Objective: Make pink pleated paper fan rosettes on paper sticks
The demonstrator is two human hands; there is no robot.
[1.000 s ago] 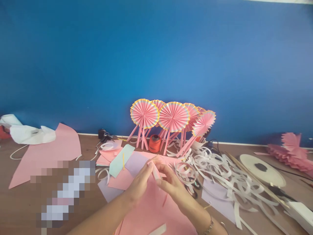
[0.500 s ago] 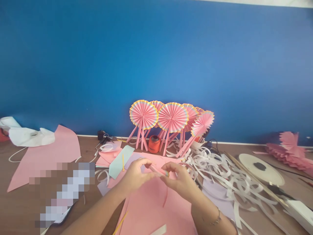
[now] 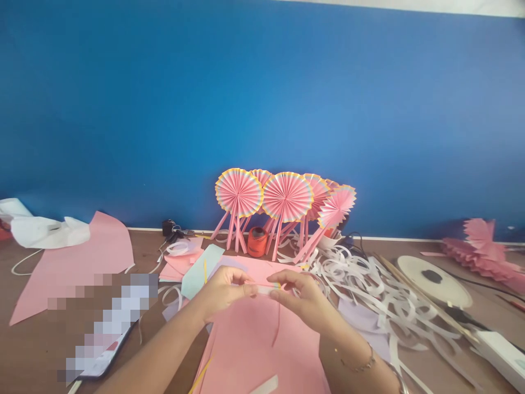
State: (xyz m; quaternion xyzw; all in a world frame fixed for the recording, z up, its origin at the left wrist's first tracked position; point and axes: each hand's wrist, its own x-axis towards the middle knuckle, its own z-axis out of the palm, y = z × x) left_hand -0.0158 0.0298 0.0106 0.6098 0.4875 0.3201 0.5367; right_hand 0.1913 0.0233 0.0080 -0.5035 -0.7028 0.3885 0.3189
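Held pink strip (image 3: pixel 264 288) mostly hidden by fingers (image 3: pixel 241 288); pixelated patch (image 3: pixel 100 320) masks object left.

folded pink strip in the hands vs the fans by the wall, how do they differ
The folded pink strip is narrow and shut; the fans are spread into rounds. The strip is pinched level between the left hand and right hand; the fans lean on the blue wall. Both are pink paper.
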